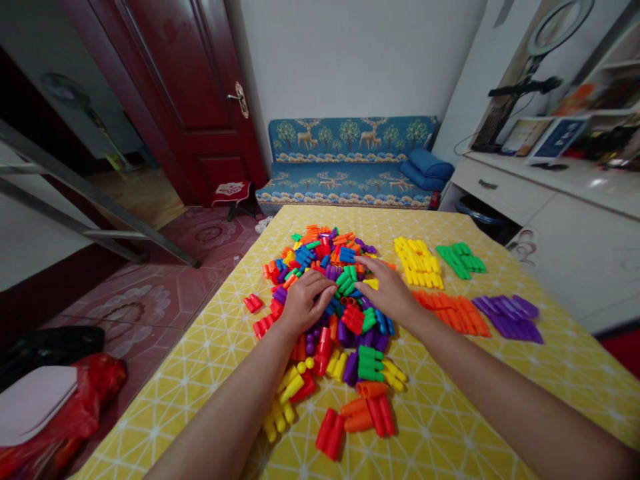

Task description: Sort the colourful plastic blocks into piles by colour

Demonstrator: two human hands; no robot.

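we have both hands over a mixed pile of plastic building pieces (353,320) in the middle of a yellow patterned tablecloth (440,440). our left hand (306,303) is on the near-left side of the pile, fingers curled in; we cannot tell whether it grips anything. our right hand (386,288) reaches in from the other side, thumb and fingers spread apart and not closed on anything, its fingertips just beside a blue piece (347,255). a green piece (346,281) lies on the pile between our hands. to the right of the pile we see single-colour groups: yellow pieces (417,262), green pieces (461,260), orange pieces (453,312) and purple pieces (509,317). beyond the table stands a blue deer-print sofa (345,175).
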